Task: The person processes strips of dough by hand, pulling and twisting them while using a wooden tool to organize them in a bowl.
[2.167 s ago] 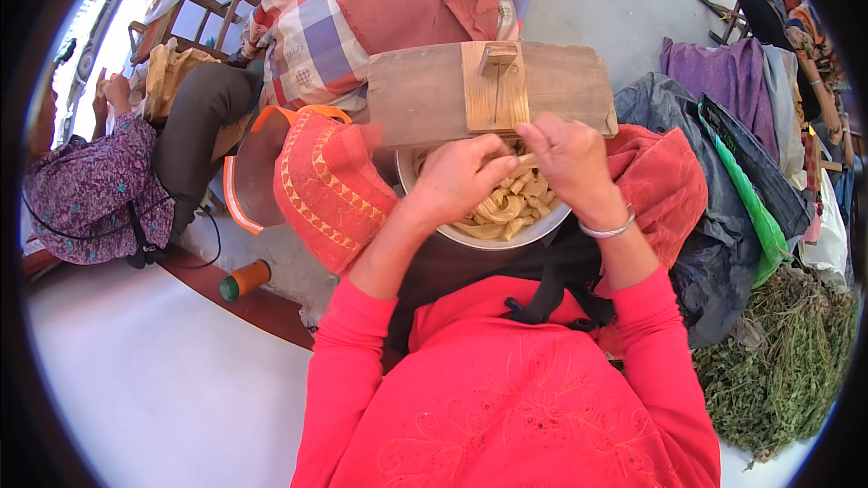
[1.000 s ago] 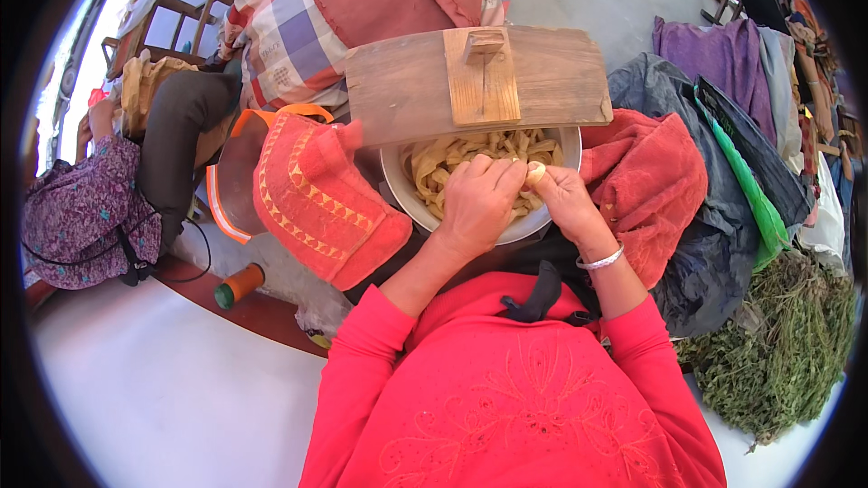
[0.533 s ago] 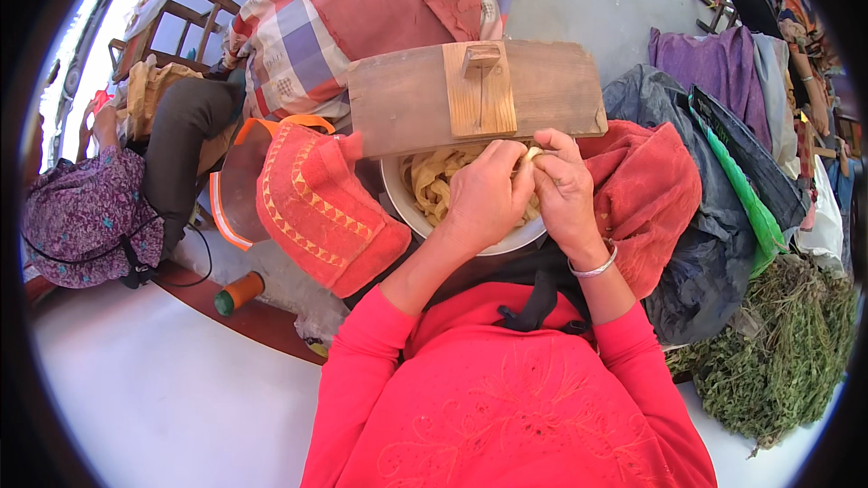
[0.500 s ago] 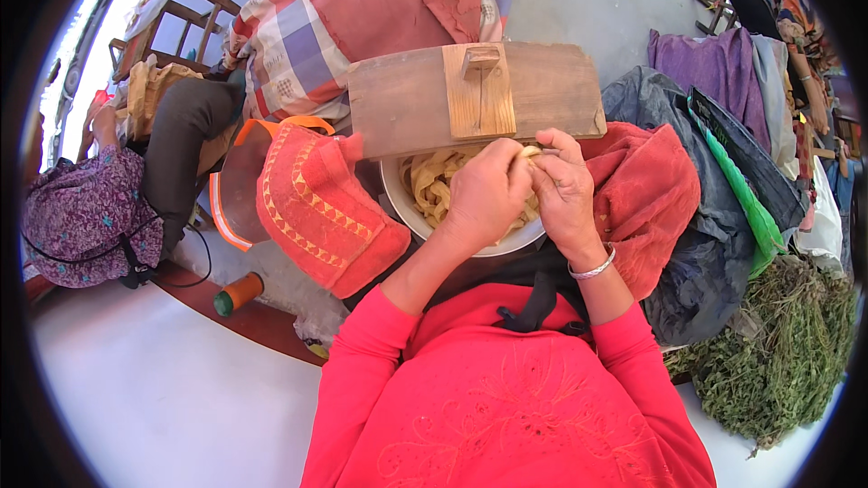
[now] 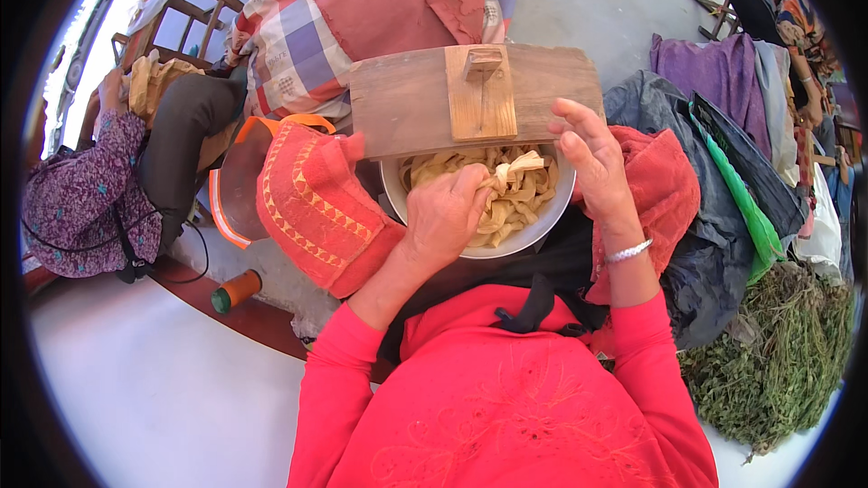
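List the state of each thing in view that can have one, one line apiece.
Left hand: closed on a strip
Right hand: open, holding nothing visible
Held strip: bent, end sticking out
Bowl: holding tangled strips, far side hidden by the board
Board: peg side facing the camera
Red towel: draped
Orange cylinder: lying on its side
Plants: heaped

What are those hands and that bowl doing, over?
Left hand gripping pale strip. Right hand open, raised. More strips in bowl. Wooden board hides bowl's far rim.
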Available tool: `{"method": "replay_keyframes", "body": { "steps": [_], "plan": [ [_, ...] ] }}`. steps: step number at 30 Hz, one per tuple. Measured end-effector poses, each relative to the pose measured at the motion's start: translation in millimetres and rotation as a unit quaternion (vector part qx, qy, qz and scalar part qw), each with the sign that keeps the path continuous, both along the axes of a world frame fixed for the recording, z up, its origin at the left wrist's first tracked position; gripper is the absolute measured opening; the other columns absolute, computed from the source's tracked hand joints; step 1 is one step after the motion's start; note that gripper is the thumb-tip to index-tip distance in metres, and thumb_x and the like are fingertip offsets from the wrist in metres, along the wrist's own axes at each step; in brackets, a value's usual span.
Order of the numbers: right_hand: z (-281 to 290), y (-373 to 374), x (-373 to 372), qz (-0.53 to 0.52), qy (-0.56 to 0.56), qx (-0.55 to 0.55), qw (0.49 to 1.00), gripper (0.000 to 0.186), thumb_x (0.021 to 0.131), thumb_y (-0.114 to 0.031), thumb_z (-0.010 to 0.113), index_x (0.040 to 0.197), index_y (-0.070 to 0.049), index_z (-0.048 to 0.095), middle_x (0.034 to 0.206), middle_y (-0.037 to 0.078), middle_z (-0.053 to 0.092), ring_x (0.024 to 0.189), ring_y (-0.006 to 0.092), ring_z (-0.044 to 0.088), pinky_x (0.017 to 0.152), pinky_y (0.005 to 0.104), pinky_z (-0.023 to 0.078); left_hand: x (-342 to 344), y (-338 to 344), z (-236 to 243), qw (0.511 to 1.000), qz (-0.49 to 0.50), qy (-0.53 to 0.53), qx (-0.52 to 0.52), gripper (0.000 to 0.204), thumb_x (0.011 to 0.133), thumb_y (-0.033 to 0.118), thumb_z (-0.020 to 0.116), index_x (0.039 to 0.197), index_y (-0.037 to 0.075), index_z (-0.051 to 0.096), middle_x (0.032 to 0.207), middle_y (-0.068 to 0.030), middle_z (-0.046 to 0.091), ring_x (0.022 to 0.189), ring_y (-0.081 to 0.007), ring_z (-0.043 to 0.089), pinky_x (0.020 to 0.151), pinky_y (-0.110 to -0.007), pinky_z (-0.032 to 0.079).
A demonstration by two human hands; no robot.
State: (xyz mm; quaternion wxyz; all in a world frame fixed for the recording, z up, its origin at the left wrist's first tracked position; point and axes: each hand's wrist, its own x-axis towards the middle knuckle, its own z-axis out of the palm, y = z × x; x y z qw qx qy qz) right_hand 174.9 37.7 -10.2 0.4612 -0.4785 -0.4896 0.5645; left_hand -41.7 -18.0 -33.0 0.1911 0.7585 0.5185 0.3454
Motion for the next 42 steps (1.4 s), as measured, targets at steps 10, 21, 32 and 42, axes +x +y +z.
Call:
{"method": "replay_keyframes", "body": {
  "steps": [10, 21, 32, 42],
  "plan": [
    [25, -1, -15, 0.175, -0.254, -0.056, 0.95, 0.024, 0.08, -0.009, 0.07, 0.101, 0.001, 0.065, 0.097, 0.009, 0.064, 0.1, 0.0202, 0.059, 0.087, 0.0313, 0.046, 11, 27, 5, 0.984, -0.056, 0.072, 0.154, 0.01, 0.081, 0.01, 0.063, 0.084, 0.008, 0.054, 0.067, -0.0044, 0.049, 0.06, -0.0216, 0.053, 0.053, -0.035, 0.041],
    [9, -7, -15, 0.193, -0.373, 0.22, 0.88, 0.029, 0.077, 0.005, 0.058, 0.102, -0.009, 0.062, 0.098, 0.006, 0.065, 0.096, 0.0219, 0.06, 0.092, 0.0395, 0.044, 10, 15, 7, 0.988, -0.022, -0.047, -0.144, 0.012, 0.088, 0.012, 0.064, 0.086, 0.004, 0.055, 0.069, -0.0053, 0.06, 0.056, -0.0198, 0.055, 0.054, -0.029, 0.043],
    [15, 13, 3, 0.267, -0.011, -0.209, 0.941, 0.016, 0.082, 0.0, 0.068, 0.098, 0.0, 0.066, 0.087, 0.002, 0.067, 0.079, 0.0068, 0.062, 0.069, 0.0209, 0.049, -14, 45, 10, 0.765, -0.119, -0.369, -0.514, 0.01, 0.091, 0.015, 0.062, 0.09, 0.006, 0.06, 0.068, 0.0044, 0.051, 0.059, -0.0035, 0.043, 0.053, -0.019, 0.035],
    [-12, 36, -29, 0.122, -0.025, -0.062, 0.99, 0.012, 0.09, -0.006, 0.062, 0.099, 0.0, 0.065, 0.078, -0.001, 0.061, 0.066, 0.0051, 0.054, 0.061, 0.0204, 0.046, -40, 77, -3, 0.857, -0.012, -0.322, -0.403, 0.012, 0.093, 0.015, 0.06, 0.098, 0.006, 0.063, 0.074, 0.0027, 0.058, 0.058, -0.0025, 0.044, 0.051, -0.017, 0.034]
  ]
}}
